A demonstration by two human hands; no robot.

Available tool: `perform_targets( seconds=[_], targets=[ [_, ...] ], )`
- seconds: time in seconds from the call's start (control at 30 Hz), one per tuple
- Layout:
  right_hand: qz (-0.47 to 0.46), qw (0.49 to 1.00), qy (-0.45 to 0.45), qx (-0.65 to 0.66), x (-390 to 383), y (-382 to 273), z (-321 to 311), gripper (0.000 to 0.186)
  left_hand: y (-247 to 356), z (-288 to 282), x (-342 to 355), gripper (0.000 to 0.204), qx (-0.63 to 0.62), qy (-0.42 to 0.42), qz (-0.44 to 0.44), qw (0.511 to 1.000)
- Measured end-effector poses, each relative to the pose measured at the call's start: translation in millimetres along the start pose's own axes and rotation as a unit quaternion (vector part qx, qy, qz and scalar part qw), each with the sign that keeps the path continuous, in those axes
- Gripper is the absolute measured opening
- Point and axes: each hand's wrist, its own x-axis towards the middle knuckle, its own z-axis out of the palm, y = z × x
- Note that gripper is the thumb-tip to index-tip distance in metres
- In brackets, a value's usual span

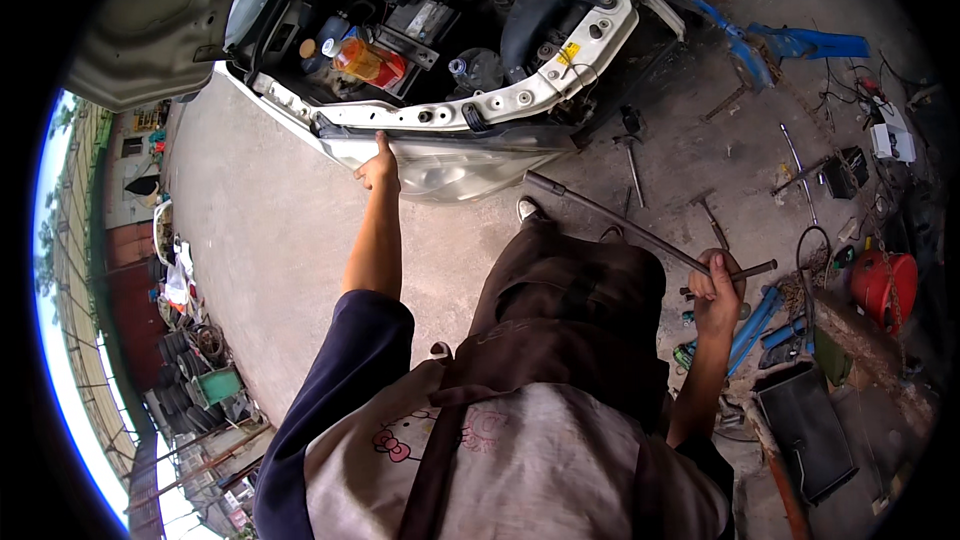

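My left hand grips the upper edge of a clear-covered headlight at the front of a white car. Above it runs the body's white front rail around the open engine bay. My right hand is closed around a long dark metal T-handle wrench, whose socket end points up-left toward the headlight's right part, a little short of it. An orange-red bottle sits beside the battery in the bay. The raised hood fills the upper left.
At right on the concrete floor lie another T-wrench, a blue jack, blue metal tools, chains, a red container and a dark box. Stacked tyres and a green bin stand at far left.
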Motion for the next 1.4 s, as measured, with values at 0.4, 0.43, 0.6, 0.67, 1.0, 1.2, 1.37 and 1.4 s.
perform_targets(
  seconds=[0.4, 0.43, 0.6, 0.67, 1.0, 1.2, 1.37, 1.4],
  targets=[
    [-0.198, 0.866, -0.075, -0.454, 69, -26, 188, 0.021, -44, 1, -82, 0.052, 0.018, 0.013, 0.583, 0.812],
    [-0.202, 0.842, -0.087, -0.492, 78, -30, 209, 0.019, -35, 2, -103, 0.050, 0.028, -0.020, 0.627, 0.778],
    [-0.212, 0.733, -0.148, -0.630, 108, -29, 305, 0.019, -20, 20, -110, 0.055, 0.018, -0.200, 0.637, 0.745],
    [-0.234, 0.717, -0.159, -0.638, 112, -23, 330, 0.019, -15, 27, -107, 0.059, 0.008, -0.214, 0.642, 0.736],
    [-0.295, 0.515, -0.353, -0.723, 128, -16, 421, 0.013, 6, 33, -86, 0.032, 0.000, -0.272, 0.619, 0.737],
    [-0.358, 0.260, -0.471, -0.763, 147, -27, 478, 0.010, 14, 30, -88, 0.032, -0.029, -0.282, 0.577, 0.766],
    [-0.481, 0.122, -0.488, -0.718, 166, -10, 504, 0.012, 58, -23, -113, 0.030, -0.247, -0.240, 0.583, 0.736],
    [-0.472, 0.135, -0.497, -0.716, 171, -5, 501, 0.012, 70, -34, -119, 0.027, -0.268, -0.248, 0.584, 0.725]
  ],
)
